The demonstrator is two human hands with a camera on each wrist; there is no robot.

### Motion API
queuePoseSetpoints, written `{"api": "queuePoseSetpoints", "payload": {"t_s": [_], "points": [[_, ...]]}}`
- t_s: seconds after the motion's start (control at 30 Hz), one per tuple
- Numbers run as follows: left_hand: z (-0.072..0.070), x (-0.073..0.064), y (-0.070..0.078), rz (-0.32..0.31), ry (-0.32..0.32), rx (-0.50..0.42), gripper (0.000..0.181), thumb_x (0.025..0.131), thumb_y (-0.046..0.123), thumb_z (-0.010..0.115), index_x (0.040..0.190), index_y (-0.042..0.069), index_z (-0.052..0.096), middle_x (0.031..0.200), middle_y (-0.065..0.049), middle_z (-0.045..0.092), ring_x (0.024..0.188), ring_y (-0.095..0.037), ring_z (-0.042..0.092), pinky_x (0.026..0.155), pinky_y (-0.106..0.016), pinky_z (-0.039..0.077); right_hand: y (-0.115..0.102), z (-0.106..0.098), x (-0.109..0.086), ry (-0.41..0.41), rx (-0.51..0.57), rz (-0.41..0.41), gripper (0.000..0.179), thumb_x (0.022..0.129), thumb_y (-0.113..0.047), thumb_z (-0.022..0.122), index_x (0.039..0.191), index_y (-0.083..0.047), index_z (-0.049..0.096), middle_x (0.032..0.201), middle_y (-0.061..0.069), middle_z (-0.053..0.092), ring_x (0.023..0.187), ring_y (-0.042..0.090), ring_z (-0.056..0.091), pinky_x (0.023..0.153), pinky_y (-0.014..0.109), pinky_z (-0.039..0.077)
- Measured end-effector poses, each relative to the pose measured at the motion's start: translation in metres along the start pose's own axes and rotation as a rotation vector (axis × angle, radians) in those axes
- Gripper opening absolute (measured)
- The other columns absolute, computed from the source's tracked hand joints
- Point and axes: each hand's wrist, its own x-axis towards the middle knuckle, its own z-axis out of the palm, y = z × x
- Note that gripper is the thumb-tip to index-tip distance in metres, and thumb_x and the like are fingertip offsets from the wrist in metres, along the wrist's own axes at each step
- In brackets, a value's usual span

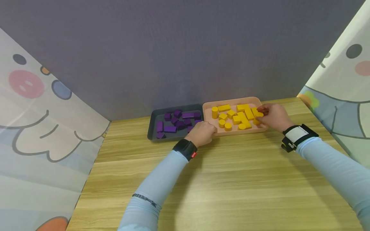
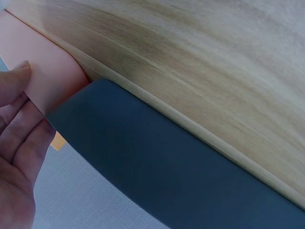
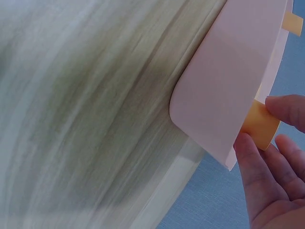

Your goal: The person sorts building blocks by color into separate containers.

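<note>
My left hand (image 1: 200, 133) grips the near left corner of a pink tray (image 2: 52, 71), beside the dark grey tray. In the left wrist view its thumb lies on the outer wall and the other fingers go behind the rim. At the pink tray's right end, my right hand (image 1: 276, 118) pinches a yellow block (image 3: 262, 126) between thumb and fingers, right at the rim. Several yellow blocks (image 1: 248, 113), some cylinders and some bars, stand and lie in this tray. The left hand partly hides the dark tray's near right corner.
The dark grey tray (image 1: 153, 128) holds several purple blocks (image 1: 170, 129) and adjoins the pink tray on the left. Both sit at the back of a wooden table (image 1: 231, 179), before a grey panel (image 1: 179, 48). Cartoon-printed sheets (image 1: 29, 128) flank both sides.
</note>
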Motion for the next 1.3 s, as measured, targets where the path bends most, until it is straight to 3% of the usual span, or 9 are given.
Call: {"api": "queuePoseSetpoints", "payload": {"t_s": [0.47,0.57,0.7,0.73,0.8,0.87,0.93,1.1,1.3], "points": [[0.005,0.002,0.000,-0.060,-0.045,0.035,0.011,0.096,0.012,0.068,0.096,0.018,0.077,0.084,0.006,0.072,0.077,-0.011,0.064,0.076,-0.027,0.056,-0.009,0.004,0.000,0.025,-0.027,-0.070,0.046,0.093,-0.016,0.074,0.129,0.010,0.061,0.128,0.034,0.063,0.115,0.049,0.061,0.096,0.062,0.052],[0.005,0.006,0.002,-0.073,-0.083,0.024,0.010,0.096,0.013,0.068,0.102,0.017,0.076,0.090,0.005,0.074,0.082,-0.012,0.066,0.080,-0.027,0.057,-0.014,0.003,-0.006,0.086,-0.069,-0.101,0.050,0.094,-0.022,0.072,0.132,0.009,0.060,0.112,0.033,0.069,0.078,0.043,0.065,0.066,0.050,0.057],[-0.009,0.004,0.000,-0.110,-0.045,-0.085,0.021,0.095,0.018,0.071,0.116,0.014,0.074,0.107,0.002,0.075,0.092,-0.012,0.068,0.085,-0.027,0.059,-0.026,-0.004,-0.013,0.164,-0.081,-0.136,0.056,0.095,-0.027,0.070,0.137,0.008,0.056,0.122,0.036,0.065,0.043,0.028,0.043,0.039,0.037,0.032],[-0.015,0.002,-0.003,-0.125,-0.013,-0.121,0.024,0.096,0.019,0.072,0.119,0.014,0.073,0.112,0.001,0.075,0.096,-0.013,0.069,0.092,-0.030,0.059,-0.030,-0.007,-0.015,0.182,-0.073,-0.150,0.057,0.096,-0.027,0.070,0.137,0.009,0.055,0.132,0.037,0.060,0.050,0.031,0.053,0.043,0.039,0.041],[-0.031,-0.006,-0.010,-0.159,0.056,-0.161,0.031,0.097,0.021,0.070,0.126,0.012,0.070,0.124,-0.003,0.073,0.116,-0.020,0.068,0.105,-0.039,0.054,-0.039,-0.012,-0.017,0.215,-0.056,-0.192,0.057,0.097,-0.029,0.068,0.137,0.010,0.055,0.143,0.038,0.051,0.082,0.040,0.069,0.070,0.047,0.058],[-0.049,-0.016,-0.019,-0.212,0.117,-0.199,0.035,0.099,0.022,0.068,0.132,0.009,0.067,0.136,-0.008,0.068,0.135,-0.028,0.058,0.116,-0.048,0.045,-0.047,-0.019,-0.020,0.260,-0.042,-0.241,0.056,0.098,-0.029,0.067,0.136,0.012,0.055,0.146,0.038,0.049,0.123,0.049,0.060,0.104,0.059,0.049],[-0.064,-0.029,-0.029,-0.278,0.164,-0.210,0.040,0.100,0.023,0.066,0.137,0.008,0.062,0.147,-0.012,0.060,0.149,-0.034,0.042,0.123,-0.056,0.031,-0.053,-0.025,-0.025,0.298,-0.037,-0.285,0.056,0.098,-0.028,0.067,0.135,0.013,0.056,0.146,0.038,0.049,0.145,0.053,0.036,0.120,0.066,0.026],[-0.079,-0.065,-0.046,-0.426,0.195,-0.220,0.048,0.103,0.023,0.061,0.147,0.006,0.053,0.161,-0.018,0.042,0.155,-0.038,0.026,0.123,-0.062,0.024,-0.059,-0.029,-0.041,0.342,-0.086,-0.338,0.052,0.097,-0.025,0.069,0.133,0.012,0.059,0.142,0.038,0.053,0.142,0.056,0.039,0.121,0.065,0.026],[-0.055,-0.102,-0.056,-0.523,0.166,-0.224,0.056,0.104,0.027,0.060,0.152,0.003,0.045,0.164,-0.024,0.031,0.156,-0.044,0.017,0.118,-0.072,0.019,-0.045,-0.007,-0.054,0.305,-0.182,-0.343,0.051,0.094,-0.023,0.073,0.130,0.010,0.062,0.141,0.039,0.053,0.134,0.061,0.043,0.114,0.072,0.029]]}}
